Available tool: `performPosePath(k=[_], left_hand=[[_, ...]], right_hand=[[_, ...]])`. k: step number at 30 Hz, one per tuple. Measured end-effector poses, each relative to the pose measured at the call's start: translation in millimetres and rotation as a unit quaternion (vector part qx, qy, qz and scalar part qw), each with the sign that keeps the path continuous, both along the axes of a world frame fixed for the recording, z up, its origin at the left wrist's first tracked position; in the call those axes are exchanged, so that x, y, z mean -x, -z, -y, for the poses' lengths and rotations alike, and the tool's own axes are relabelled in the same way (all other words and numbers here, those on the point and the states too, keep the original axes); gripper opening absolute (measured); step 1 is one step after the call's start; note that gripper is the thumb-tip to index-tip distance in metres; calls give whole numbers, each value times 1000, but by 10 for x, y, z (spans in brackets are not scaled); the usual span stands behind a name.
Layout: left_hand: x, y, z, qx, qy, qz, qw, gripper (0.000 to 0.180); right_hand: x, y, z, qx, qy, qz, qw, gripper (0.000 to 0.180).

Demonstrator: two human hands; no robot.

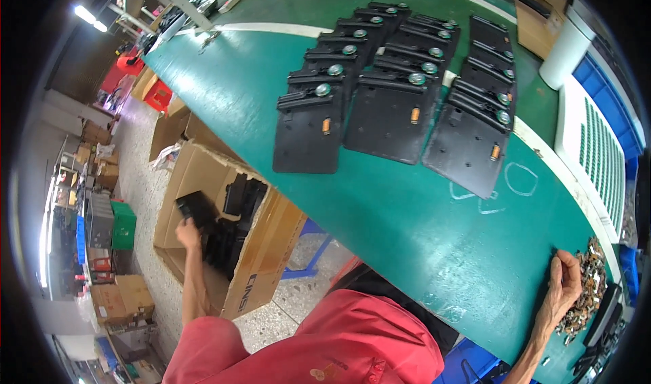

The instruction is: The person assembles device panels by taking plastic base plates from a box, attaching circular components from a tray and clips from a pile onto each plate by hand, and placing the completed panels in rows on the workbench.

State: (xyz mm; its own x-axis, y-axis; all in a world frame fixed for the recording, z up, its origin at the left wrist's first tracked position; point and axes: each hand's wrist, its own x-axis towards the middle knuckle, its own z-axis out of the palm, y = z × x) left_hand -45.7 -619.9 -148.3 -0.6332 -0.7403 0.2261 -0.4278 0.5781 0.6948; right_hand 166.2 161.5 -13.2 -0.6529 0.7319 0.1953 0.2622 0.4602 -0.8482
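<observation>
Inside the open cardboard box [261, 265] at the left, my left hand [188, 235] grips the edge of a flat black plate [196, 207]. More black parts [237, 214] lie beneath and beside it in the box. At the far right of the green table, my right hand [565, 281] rests beside a heap of small metal pieces [588, 289]. Its fingers are drawn together, and whatever they hold is too small to make out. Overlapping rows of black plates [305, 143] cover the table's middle, each with a round silver piece; the front ones also show a small copper-coloured cylinder.
The green table [400, 214] has chalk marks near its right side. Black strips [600, 323] lie beyond the metal heap. A white slotted panel [593, 153] and a white cylinder [568, 48] stand at the right. Blue metal legs [305, 265] show between box and table.
</observation>
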Motion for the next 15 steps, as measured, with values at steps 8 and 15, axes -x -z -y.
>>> performPosePath(k=[8, 15], left_hand=[[204, -1960, -702, -363, 405, -174, 821, 32], [216, -2308, -4253, -337, 727, 129, 584, 38]], right_hand=[[163, -124, 114, 37, -22, -9, 999, 15], [53, -320, 174, 238, -146, -77, 957, 51]])
